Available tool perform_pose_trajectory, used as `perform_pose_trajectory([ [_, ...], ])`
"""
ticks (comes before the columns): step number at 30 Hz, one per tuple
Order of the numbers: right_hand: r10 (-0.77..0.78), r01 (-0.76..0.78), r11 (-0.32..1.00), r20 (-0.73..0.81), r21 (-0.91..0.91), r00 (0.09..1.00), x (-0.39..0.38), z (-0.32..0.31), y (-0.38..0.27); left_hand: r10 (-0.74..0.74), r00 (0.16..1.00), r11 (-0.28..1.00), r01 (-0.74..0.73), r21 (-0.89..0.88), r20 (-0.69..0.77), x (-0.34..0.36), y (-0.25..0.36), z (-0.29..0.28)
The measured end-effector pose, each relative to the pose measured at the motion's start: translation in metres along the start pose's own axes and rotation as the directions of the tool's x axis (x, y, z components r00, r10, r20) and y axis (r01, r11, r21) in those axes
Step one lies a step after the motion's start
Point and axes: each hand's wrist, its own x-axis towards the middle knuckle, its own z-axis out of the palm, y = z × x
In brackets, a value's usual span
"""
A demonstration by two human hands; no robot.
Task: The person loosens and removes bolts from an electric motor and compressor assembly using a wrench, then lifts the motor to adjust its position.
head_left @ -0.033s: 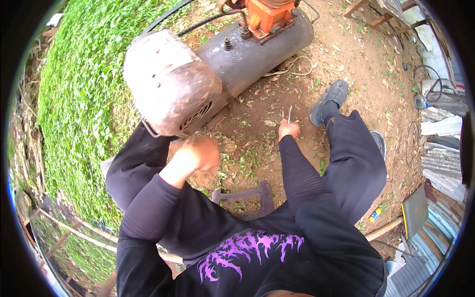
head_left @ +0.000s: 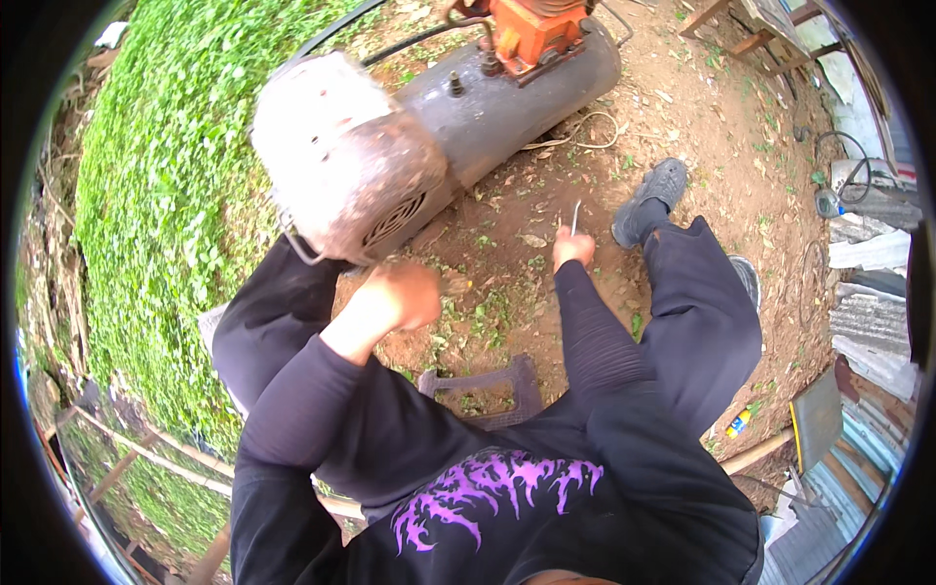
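Note:
My left hand is closed just below the rusty pale housing at the end of an air compressor, with a blurred, partly hidden object in its fist. My right hand grips a slim metal tool pointing upward, over bare dirt to the right of the housing. The compressor's dark grey tank lies diagonally behind, carrying an orange pump. A vented grille faces me on the housing's lower side.
Grass covers the left side. A dark low frame lies between my legs. A loose cord is by the tank. At right are a wooden bench, corrugated sheets and a small yellow item.
Both my hands appear slightly higher and further right, as does the compressor, by a very small amount. Both hands remain closed, and the left one looks more smeared.

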Motion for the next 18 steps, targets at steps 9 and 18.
perform_pose_trajectory([
  [9,-0.417,0.435,0.898,0.454,0.071,0.787,-0.019,-0.177,-0.201,0.043,0.996,0.989,-0.053,0.135,0.072,-0.001,0.010,0.022],
  [18,-0.399,0.406,0.904,0.600,0.131,0.694,-0.053,-0.261,-0.233,0.065,0.998,0.991,-0.061,0.122,-0.028,-0.006,0.023,0.028],
])
